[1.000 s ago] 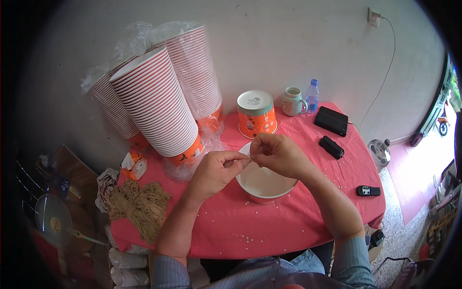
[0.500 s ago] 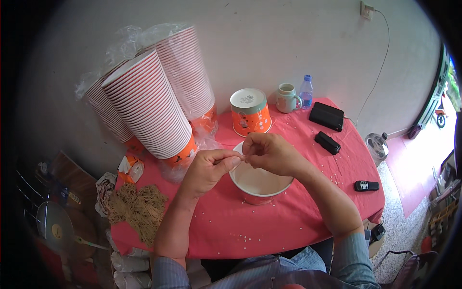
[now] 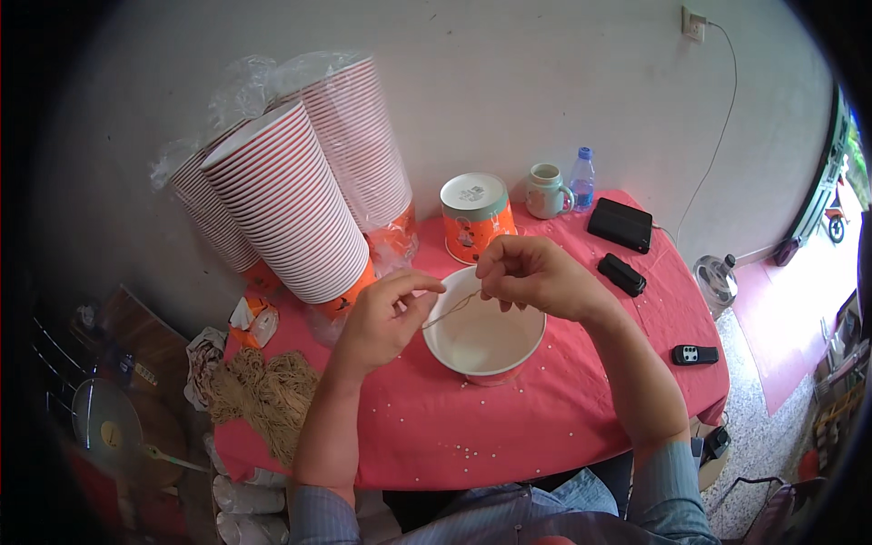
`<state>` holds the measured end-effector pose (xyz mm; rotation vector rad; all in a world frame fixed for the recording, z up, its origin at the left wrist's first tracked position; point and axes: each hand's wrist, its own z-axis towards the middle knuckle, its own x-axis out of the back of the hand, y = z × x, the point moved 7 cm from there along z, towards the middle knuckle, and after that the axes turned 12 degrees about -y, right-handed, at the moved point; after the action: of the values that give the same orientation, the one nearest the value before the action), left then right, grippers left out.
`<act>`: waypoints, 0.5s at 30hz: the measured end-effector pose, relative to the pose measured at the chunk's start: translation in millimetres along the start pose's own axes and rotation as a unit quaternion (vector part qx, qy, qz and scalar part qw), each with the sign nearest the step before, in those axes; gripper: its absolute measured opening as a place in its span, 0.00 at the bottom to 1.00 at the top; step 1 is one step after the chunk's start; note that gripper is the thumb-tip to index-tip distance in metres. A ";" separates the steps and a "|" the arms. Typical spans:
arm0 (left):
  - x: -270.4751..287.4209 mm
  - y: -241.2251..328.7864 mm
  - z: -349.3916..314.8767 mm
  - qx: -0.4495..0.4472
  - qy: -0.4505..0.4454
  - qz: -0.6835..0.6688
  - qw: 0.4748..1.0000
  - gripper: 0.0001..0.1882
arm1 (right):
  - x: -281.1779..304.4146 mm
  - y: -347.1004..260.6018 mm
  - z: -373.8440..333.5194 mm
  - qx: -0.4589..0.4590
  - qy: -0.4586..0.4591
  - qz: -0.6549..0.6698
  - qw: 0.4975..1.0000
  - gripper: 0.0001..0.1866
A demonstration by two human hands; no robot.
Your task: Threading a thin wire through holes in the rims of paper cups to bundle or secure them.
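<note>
A thin tan string (image 3: pixel 460 306) stretches between my two hands over a paper bucket. My right hand (image 3: pixel 538 275) pinches one end between thumb and fingertips. The other end runs to the curled fingers of my left hand (image 3: pixel 386 318), whose index finger points forward; the exact grip is partly hidden. Below them stands the paper bucket (image 3: pixel 486 341), upright with its white inside showing. A tangled bundle of tan strings (image 3: pixel 263 400) lies left of my left forearm.
Tall stacks of paper buckets (image 3: pixel 286 204) in clear plastic stand at the back left. Behind the open bucket are an upside-down orange bucket (image 3: pixel 477 218), a mug (image 3: pixel 547 193) and a bottle (image 3: pixel 583 182). A black case (image 3: pixel 619 224) and a remote (image 3: pixel 695 355) lie right.
My hands have drawn apart from a fingertip-to-fingertip pinch, and the string now shows between them. The left hand has opened slightly and the bucket appears shifted a little left.
</note>
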<state>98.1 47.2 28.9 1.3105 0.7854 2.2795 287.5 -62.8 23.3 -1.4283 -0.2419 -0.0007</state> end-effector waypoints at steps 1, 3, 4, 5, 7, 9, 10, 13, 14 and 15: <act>-5.4 7.5 1.0 0.000 0.000 0.000 1.000 0.12 | -1.7 0.7 0.0 0.002 -0.001 0.004 1.000 0.06; -16.1 17.3 -1.6 0.086 -0.012 -0.064 0.994 0.13 | -7.6 0.0 1.6 -0.001 -0.008 0.010 1.000 0.05; -19.1 21.1 -1.5 0.113 -0.017 -0.061 0.992 0.16 | -10.8 -0.1 2.4 -0.004 -0.014 0.017 1.000 0.05; -20.9 24.9 -0.9 0.114 -0.015 -0.061 0.992 0.16 | -12.6 1.0 2.6 -0.003 -0.016 0.016 1.000 0.05; -25.0 28.3 -0.9 0.129 -0.028 -0.049 0.990 0.15 | -14.7 0.9 2.9 0.013 -0.011 0.017 1.000 0.05; -27.8 21.6 -1.0 0.104 -0.005 -0.053 0.993 0.14 | -15.4 0.2 3.2 0.016 -0.006 0.011 1.000 0.05; -25.9 21.2 -1.6 0.079 0.017 -0.057 0.995 0.12 | -15.4 -0.1 3.8 0.018 0.001 0.007 1.000 0.05; -24.0 24.9 -2.8 0.076 0.013 -0.071 0.994 0.08 | -16.5 -5.0 3.8 0.036 0.018 0.016 0.999 0.05; -23.9 25.1 -2.5 0.076 0.013 -0.072 0.994 0.08 | -17.5 -4.4 4.0 0.035 0.018 0.016 0.999 0.05; -23.8 24.3 -2.6 0.083 0.012 -0.076 0.994 0.08 | -17.8 -4.1 4.1 0.040 0.024 0.012 0.999 0.05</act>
<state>105.9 14.0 28.0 1.2476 1.0643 2.1526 268.9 -61.9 24.8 -1.3502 -0.1829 -0.0057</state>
